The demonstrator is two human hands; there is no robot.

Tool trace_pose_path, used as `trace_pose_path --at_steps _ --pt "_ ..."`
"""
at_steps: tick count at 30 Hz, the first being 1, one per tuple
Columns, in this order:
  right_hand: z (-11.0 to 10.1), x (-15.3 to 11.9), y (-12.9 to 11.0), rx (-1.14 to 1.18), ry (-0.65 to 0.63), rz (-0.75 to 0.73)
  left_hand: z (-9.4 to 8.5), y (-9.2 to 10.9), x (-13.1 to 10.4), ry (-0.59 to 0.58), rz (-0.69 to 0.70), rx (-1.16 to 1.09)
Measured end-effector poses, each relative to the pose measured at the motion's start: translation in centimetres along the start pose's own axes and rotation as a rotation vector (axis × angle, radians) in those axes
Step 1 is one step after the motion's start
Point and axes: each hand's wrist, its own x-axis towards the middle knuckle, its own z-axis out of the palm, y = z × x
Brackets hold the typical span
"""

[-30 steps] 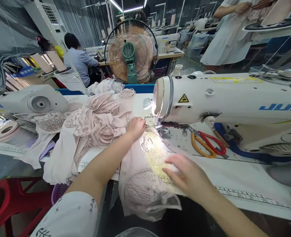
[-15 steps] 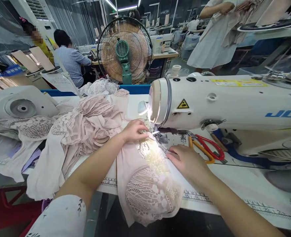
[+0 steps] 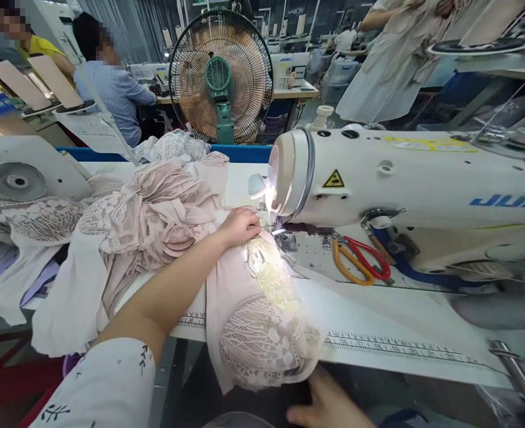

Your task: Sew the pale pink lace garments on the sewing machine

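A pale pink lace bra lies under the head of a white sewing machine, its moulded cup hanging over the table's front edge. My left hand is closed on the bra's fabric just left of the lit needle area, fingers bent together. Below the table edge, my right hand is by the cup's lower right rim, thumb stretched apart from the fingers. Its fingertips are partly hidden behind the cup, and I see nothing held in it.
Orange-handled and red-handled scissors lie right of the needle. A heap of pink lace garments covers the left side. A printed ruler runs along the front edge. Beyond stand a large fan and a seated person.
My right hand has left the tabletop beside the needle and moved down below the front edge, near the cup. My left hand stays at the fabric. The view has shifted slightly.
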Motion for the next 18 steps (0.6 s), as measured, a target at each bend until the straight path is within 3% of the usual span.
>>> trace_pose_path --at_steps 1,3,5,7,10,12,14,16,18 --pt "1.6 1.1 0.3 0.041 0.018 0.015 0.1 0.0 0.0 0.006 -0.005 0.011" --pt "4.1 2.9 -0.1 0.074 -0.065 -0.057 0.2 0.1 0.0 0.011 -0.011 0.037" --pt "4.9 3.4 -1.6 0.100 -0.156 -0.171 0.2 0.1 -0.2 0.009 -0.006 0.067" --pt "3.6 2.5 -3.3 0.111 -0.200 -0.220 0.1 0.3 -0.4 0.003 0.004 0.101" --pt "-1.5 -0.6 -4.5 0.110 -0.232 -0.080 -0.1 0.7 -0.6 -0.011 0.011 0.148" --pt "-5.2 -3.0 -4.2 0.050 -0.373 -0.009 -0.2 1.0 -0.6 -0.022 0.009 0.173" --pt "-7.6 -5.0 -3.1 -0.032 -0.393 0.093 -0.3 1.3 -0.6 -0.034 0.007 0.192" --pt "-7.8 -6.1 -1.5 -0.145 -0.366 0.185 -0.3 1.5 -0.6 -0.045 0.005 0.208" --pt "-6.1 -6.2 0.4 -0.257 -0.309 0.235 -0.3 1.6 -0.6 -0.055 0.001 0.222"
